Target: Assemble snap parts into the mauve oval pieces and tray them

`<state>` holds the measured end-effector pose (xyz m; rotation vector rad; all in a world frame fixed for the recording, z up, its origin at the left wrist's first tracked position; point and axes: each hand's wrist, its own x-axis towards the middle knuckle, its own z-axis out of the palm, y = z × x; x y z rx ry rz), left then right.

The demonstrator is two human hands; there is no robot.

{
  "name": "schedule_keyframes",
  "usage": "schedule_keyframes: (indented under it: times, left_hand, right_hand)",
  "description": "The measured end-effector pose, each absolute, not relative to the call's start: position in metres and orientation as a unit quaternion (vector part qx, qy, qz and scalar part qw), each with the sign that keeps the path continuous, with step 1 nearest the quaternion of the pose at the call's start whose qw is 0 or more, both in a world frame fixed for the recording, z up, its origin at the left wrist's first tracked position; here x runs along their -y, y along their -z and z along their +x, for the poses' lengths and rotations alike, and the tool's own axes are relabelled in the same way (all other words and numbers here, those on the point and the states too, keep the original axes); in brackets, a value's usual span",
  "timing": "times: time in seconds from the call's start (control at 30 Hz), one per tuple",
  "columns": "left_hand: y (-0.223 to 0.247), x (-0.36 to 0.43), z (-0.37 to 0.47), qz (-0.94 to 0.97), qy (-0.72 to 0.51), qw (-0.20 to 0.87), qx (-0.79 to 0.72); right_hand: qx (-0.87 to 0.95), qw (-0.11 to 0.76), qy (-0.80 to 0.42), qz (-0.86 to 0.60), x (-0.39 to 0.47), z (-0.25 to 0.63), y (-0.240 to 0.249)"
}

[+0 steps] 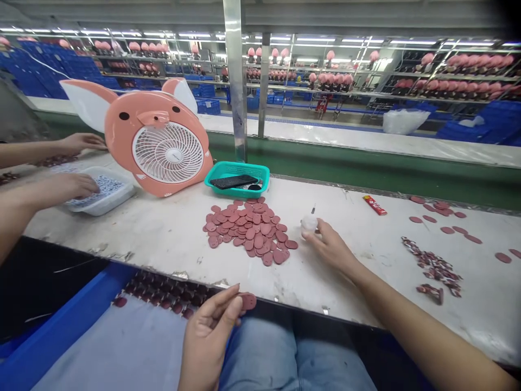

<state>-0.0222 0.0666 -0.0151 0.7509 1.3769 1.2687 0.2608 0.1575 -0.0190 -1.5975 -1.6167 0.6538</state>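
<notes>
My left hand [214, 328] is closed in a pinch on a flat, dark-pink oval piece [248, 301] with tiny holes, held over my lap at the table's front edge. On the tabletop, my right hand [330, 247] has its fingers around a small white needle-tip bottle [309, 224], whose thin dark tip points up. Between the hands and a little farther back lies a loose pile of similar oval pieces [254, 228]. The bottle stands just right of that pile, apart from it. My fingers partly hide the bottle.
A pink pig-shaped fan [118, 127] stands behind, beside a green basket [237, 193] holding a phone [232, 181]. At left, a co-worker's hand [73, 187] is over a white tray [116, 203]. Small brown-white parts [437, 269] and a red packet [374, 205] lie right. A blue crate [81, 309] sits below.
</notes>
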Motion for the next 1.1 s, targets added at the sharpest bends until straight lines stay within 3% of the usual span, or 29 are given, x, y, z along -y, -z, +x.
schedule_keyframes:
  times: [0.13, 0.23, 0.4, 0.6, 0.77, 0.87, 1.0, 1.1]
  left_hand:
    - [-0.002, -0.054, -0.008, 0.284, -0.541, 0.561, -0.559]
    - [-0.008, -0.046, 0.0, 0.306, -0.537, 0.562, -0.55]
    - [-0.006, -0.037, 0.008, 0.322, -0.552, 0.617, -0.459]
    - [0.006, -0.033, 0.007, 0.268, -0.572, 0.66, -0.406]
    - [0.003, -0.034, -0.001, 0.14, -0.569, 0.691, -0.423]
    - [0.001, -0.036, -0.002, 0.098, -0.566, 0.699, -0.425]
    - [-0.001, -0.034, 0.003, 0.077, -0.55, 0.715, -0.426]
    - [-0.003, -0.033, 0.006, 0.087, -0.541, 0.719, -0.428]
  right_hand:
    - [0.597, 0.44, -0.367, -0.561, -0.11, 0.221, 0.004]
    - [0.574, 0.428, -0.47, -0.516, -0.068, 0.183, -0.001]
    - [0.341, 0.482, -0.674, -0.444, -0.035, 0.148, -0.001]
    - [0.332, 0.475, -0.669, -0.465, -0.033, 0.151, 0.0]
    - [0.423, 0.435, -0.523, -0.598, -0.028, 0.182, -0.002]
    - [0.369, 0.496, -0.487, -0.617, -0.023, 0.194, -0.01]
    - [0.209, 0.595, -0.556, -0.541, -0.016, 0.189, -0.021]
    - [0.214, 0.644, -0.535, -0.503, -0.01, 0.174, -0.022]
